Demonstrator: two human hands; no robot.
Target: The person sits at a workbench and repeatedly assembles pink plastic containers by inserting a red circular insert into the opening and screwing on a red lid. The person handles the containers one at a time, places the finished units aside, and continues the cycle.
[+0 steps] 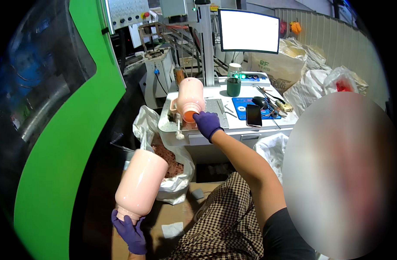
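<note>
My left hand [130, 230], in a purple glove, is closed around the neck of a large glossy pink plastic jug [141, 184]. This jug is tilted, neck down, beside the table, and its broad bottom points up. My right hand [208, 124], also gloved in purple, has its fingers closed at the mouth rim of a second pink jug [191, 92]. That one leans over the white table [215, 92] with its mouth toward me; a side handle sticks out left and the inside looks orange. Whether it rests on the table I cannot tell.
A green machine [51, 186] fills the left. Below the table stands a white sack [174, 190] of reddish-brown bits. On the tabletop are a phone [253, 115], a computer mouse [260, 102], hand tools and a green bottle [234, 82]. Behind is a monitor [249, 31]; a blurred patch covers the right.
</note>
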